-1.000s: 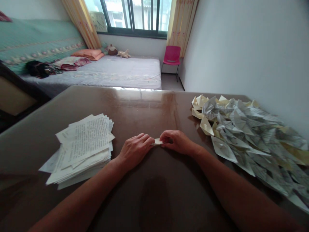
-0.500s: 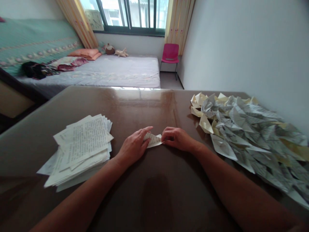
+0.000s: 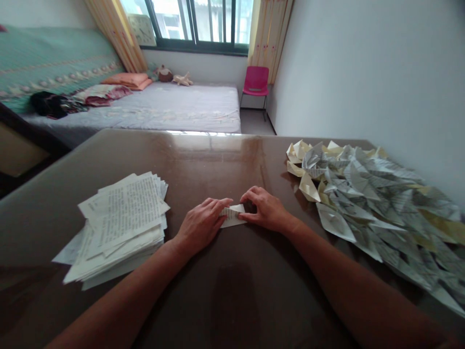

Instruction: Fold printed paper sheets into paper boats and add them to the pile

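A small folded piece of printed paper [image 3: 232, 216] lies on the brown tabletop between my two hands. My left hand [image 3: 204, 220] grips its left end, the thumb in front and the fingers behind. At the paper's right end is my right hand [image 3: 264, 208], with its thumb on the near side and its index finger arched over the far side. Left of my hands is a stack of loose printed sheets [image 3: 127, 215]. To the right, a heap of folded paper boats [image 3: 363, 189] covers that side, some cream and some printed.
The shiny brown table [image 3: 218, 160] reaches forward to a bed [image 3: 196, 104] with pillows and soft toys. A pink chair [image 3: 255, 81] stands in the far corner. The white wall [image 3: 363, 72] runs along the right side, and a dark-framed chair [image 3: 22, 140] is at the left edge.
The paper first showed as a narrow strip, then more of its printed face came into view. My left fingers lifted and came down again, while my right fingers spread apart over the right end.
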Demonstrator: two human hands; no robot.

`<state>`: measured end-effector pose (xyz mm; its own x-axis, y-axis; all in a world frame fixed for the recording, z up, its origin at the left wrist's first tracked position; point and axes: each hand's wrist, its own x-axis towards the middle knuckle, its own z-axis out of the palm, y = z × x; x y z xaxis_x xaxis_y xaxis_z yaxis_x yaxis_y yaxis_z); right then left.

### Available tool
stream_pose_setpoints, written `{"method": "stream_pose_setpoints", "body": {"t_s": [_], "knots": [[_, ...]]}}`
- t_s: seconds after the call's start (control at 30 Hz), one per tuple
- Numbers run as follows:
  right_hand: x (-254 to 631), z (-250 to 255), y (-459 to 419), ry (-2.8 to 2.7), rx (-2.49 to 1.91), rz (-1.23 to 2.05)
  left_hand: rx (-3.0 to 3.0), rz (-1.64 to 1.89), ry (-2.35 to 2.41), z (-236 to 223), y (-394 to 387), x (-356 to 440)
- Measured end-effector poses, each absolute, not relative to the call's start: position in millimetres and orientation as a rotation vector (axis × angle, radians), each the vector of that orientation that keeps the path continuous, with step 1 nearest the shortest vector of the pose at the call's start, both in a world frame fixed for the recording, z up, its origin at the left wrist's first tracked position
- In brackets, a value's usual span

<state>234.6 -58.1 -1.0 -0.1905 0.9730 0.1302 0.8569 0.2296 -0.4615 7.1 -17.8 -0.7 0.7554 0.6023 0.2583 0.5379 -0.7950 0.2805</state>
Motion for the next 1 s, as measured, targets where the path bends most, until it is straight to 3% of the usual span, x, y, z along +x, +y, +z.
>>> {"method": "stream_pose_setpoints", "body": {"t_s": [0.23,0.67,0.8,1.0], "knots": [[232,-2,-57,-2.171,-1.630,0.440,2.957,0.622,0.719,-5,-20,3],[231,-4,-55,-1.928,-1.660,0.696,2.998,0.759,0.906,0,-21,14],[227,-6,-56,-1.886,-1.713,0.662,3.123,0.604,0.678,-2,-21,13],[224,-7,-59,-1.963,-1.715,0.477,3.088,0.386,0.698,-8,-16,14]]}}
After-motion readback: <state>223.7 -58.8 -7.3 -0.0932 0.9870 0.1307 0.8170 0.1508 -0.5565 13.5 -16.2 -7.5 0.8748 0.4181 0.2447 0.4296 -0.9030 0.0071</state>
